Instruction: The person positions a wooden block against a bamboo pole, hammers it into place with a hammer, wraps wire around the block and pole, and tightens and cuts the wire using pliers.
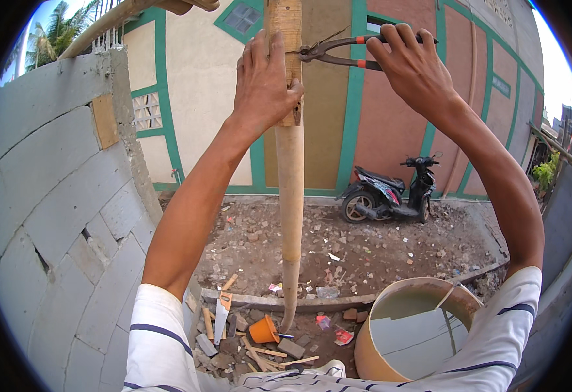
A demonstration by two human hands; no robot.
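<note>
An upright bamboo pole (pixel 291 189) rises in front of me, with a wooden plank (pixel 285 16) against its upper part. My left hand (pixel 260 91) is closed around the plank, fingers lying on its face and thumb at its right edge. In my right hand (pixel 411 68) is a pair of pincers (pixel 315 52) with dark handles and orange bands. Its handles are spread somewhat apart. The pincers' jaws meet a thin dark wire (pixel 333 35) at the plank's right edge, and a loose end sticks up. The jaws' exact bite is too small to tell.
A grey block wall (pixel 57 189) stands close on the left. Below lie a handsaw (pixel 221 317), an orange bucket (pixel 264 330), wood scraps and rubble. A large round tub of water (pixel 364 346) is at lower right. Beyond, a motor scooter (pixel 390 193) stands by a painted wall (pixel 390 117).
</note>
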